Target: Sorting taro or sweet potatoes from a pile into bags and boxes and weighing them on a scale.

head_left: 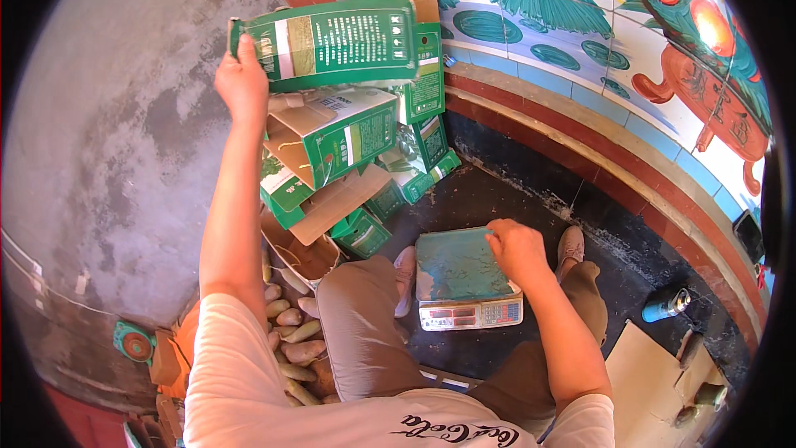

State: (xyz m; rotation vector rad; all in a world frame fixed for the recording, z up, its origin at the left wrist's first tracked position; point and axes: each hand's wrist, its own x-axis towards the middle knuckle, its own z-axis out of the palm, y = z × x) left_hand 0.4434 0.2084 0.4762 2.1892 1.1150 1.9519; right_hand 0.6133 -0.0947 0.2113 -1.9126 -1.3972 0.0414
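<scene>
Head camera: looks down on two bare hands above a dark floor (522,195).
Left hand (240,83): upper left of the frame, fingers closed on the left end of a green box (340,46).
Green box: top of the frame, left of centre, its long side roughly level, a pale stripe across its printed face.
Cartons (348,137): an untidy pile of green and white ones below the green box, some with brown flaps open.
Right hand (518,253): right of centre, over the right side of the scale (466,270); fingers bent, and I cannot tell whether they grip its edge.
Scale: just below centre, between two shoes (405,282), with a worn blue-green platform.
Tubers (303,352): heaped at lower left.
Blue bottle (666,305): lower right, near a cardboard sheet (638,365).
</scene>
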